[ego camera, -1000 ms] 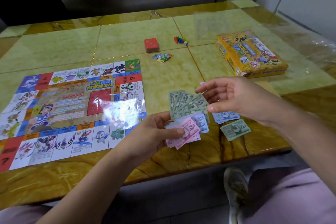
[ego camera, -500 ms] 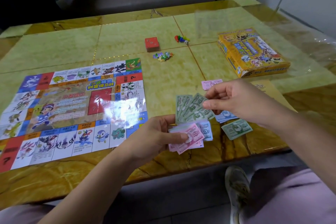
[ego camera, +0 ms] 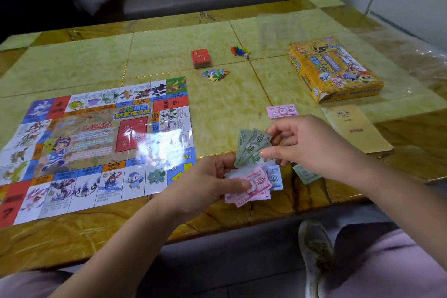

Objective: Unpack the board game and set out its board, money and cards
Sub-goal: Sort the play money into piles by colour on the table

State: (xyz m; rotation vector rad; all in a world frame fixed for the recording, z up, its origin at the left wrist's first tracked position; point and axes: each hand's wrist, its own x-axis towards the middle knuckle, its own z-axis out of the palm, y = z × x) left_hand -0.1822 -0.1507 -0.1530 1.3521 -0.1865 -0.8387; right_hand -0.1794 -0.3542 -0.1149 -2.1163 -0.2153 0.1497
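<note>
The paper game board (ego camera: 92,145) lies unfolded flat on the left half of the table. My left hand (ego camera: 212,181) grips a stack of play money (ego camera: 256,181) with pink and blue notes on top, just right of the board. My right hand (ego camera: 307,145) pinches a fan of green notes (ego camera: 251,145) at the top of that stack. A single pink note (ego camera: 281,111) lies on the table beyond my right hand. A green note (ego camera: 304,174) lies under my right wrist. The red card deck (ego camera: 200,58) sits farther back.
The yellow game box (ego camera: 333,70) stands at the right. A tan booklet (ego camera: 355,128) lies in front of it. Coloured pawns and a die (ego camera: 240,52) and a pile of small tokens (ego camera: 216,74) sit near the deck. The table's front edge (ego camera: 242,227) is near my knees.
My right hand closed its fingers onto the green notes and drew them slightly right, uncovering the single pink note behind it. My left hand kept its grip on the stack.
</note>
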